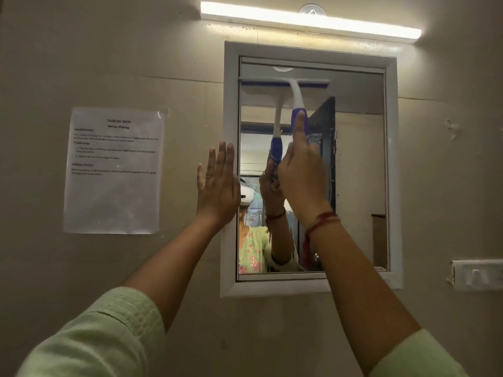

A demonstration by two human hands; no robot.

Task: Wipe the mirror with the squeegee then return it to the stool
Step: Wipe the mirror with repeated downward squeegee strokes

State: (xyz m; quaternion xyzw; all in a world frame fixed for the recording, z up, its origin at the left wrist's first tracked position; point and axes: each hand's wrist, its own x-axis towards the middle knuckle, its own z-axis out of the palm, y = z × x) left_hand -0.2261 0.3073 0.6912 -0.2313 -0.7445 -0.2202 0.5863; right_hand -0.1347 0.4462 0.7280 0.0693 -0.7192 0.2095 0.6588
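Note:
A mirror in a white frame hangs on the beige wall. My right hand grips the blue and white squeegee by its handle, forefinger stretched up along it. The squeegee's blade lies flat against the glass near the mirror's top, on the left half. My left hand is flat and open, fingers up, resting on the left side of the frame. The stool is not in view.
A printed task sheet is taped to the wall left of the mirror. A lit tube light runs above the mirror. A white switch plate sits at the right edge.

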